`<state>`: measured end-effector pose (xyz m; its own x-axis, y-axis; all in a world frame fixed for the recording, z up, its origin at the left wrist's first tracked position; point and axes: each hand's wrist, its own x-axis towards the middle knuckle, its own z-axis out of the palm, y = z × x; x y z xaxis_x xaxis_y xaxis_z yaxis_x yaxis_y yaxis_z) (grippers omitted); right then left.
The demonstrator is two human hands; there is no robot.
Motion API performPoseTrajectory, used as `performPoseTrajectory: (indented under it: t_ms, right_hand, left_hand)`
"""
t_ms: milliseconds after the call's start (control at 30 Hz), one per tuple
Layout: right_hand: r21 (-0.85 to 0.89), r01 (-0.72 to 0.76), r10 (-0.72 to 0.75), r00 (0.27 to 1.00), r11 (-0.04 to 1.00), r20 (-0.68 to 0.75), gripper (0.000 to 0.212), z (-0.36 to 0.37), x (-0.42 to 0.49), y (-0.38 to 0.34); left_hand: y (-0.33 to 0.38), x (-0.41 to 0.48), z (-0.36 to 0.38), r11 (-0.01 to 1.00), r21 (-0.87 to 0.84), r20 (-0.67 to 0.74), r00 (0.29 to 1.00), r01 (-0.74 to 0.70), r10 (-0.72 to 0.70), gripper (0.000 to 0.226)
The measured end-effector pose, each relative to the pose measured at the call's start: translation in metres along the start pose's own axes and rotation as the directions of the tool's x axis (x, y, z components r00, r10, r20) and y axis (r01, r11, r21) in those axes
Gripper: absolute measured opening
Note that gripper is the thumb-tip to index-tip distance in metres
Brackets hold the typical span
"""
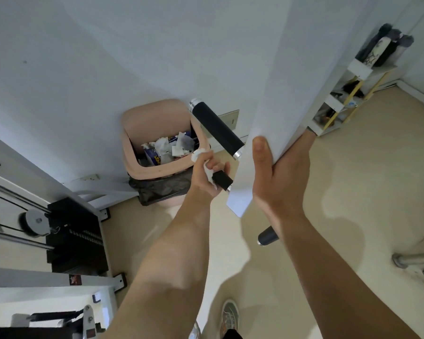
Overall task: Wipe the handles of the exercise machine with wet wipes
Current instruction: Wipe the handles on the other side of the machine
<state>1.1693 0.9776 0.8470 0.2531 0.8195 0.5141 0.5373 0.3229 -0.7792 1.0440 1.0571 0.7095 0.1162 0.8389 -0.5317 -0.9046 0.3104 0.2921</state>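
Mid-wipe, I'd guess. Right hand [277, 177] braces the white machine panel [267, 94], grip clamped on its edge. Left hand [207, 173] grip is closed, wet wipe [198, 154] wrapped round one handle [222, 181]; the long handle [216, 127] just above and the lower one [267, 236] probably remain.

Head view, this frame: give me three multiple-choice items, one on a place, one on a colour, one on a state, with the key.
1. Where is the wet wipe?
A. In the left hand, pressed on a black handle
B. Lying on the floor
C. In the right hand

2. What colour is the waste bin?
A. Blue
B. Pink
C. Green

3. What is the right hand doing?
A. Hanging free
B. Gripping the white panel's edge
C. Holding a bottle

Key: 1 A, the left hand wraps the wipe around the lower handle. 2 B, its walls are pale pink. 3 B, thumb in front, fingers behind the white panel.
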Motion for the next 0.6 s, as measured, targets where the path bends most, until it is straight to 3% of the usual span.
performPoseTrajectory:
  t_ms: [67, 133, 200, 300, 400, 467, 600]
  right_hand:
    - [0.008, -0.012, 0.012, 1.0, 1.0, -0.012, 0.058, 0.0, -0.001, -0.002]
    - [0.013, -0.023, 0.023, 1.0, 1.0, -0.02, 0.06, 0.0, 0.001, -0.003]
    - [0.015, -0.014, 0.014, 1.0, 1.0, -0.023, 0.06, -0.002, 0.003, -0.002]
    - [0.022, -0.019, 0.019, 1.0, 1.0, -0.011, 0.059, -0.005, 0.002, -0.002]
    - [0.029, -0.033, 0.033, 0.999, 0.999, -0.005, 0.051, -0.007, 0.0, -0.004]
    - [0.025, -0.042, 0.042, 0.999, 0.999, -0.001, 0.05, -0.007, -0.002, -0.005]
    - [0.021, -0.093, 0.092, 0.995, 0.995, 0.04, 0.051, -0.003, -0.008, -0.011]
  left_hand:
    - [-0.008, -0.005, -0.001, 0.998, 0.062, -0.036, 0.999, 0.034, -0.031, 0.039]
    - [-0.022, -0.009, 0.0, 0.964, 0.246, -0.103, 0.992, 0.102, -0.079, 0.035]
    - [-0.039, -0.007, 0.004, 0.905, 0.411, -0.189, 0.981, 0.113, -0.037, 0.024]
    - [-0.044, -0.006, 0.014, 0.854, 0.511, -0.256, 0.965, 0.093, 0.048, 0.022]
    - [-0.026, -0.002, 0.015, 0.841, 0.534, -0.265, 0.962, 0.09, 0.066, 0.015]
    - [-0.006, 0.0, 0.015, 0.889, 0.451, -0.268, 0.962, 0.08, 0.049, 0.012]
    - [0.017, 0.006, 0.004, 0.947, 0.32, -0.244, 0.966, -0.006, 0.089, 0.028]
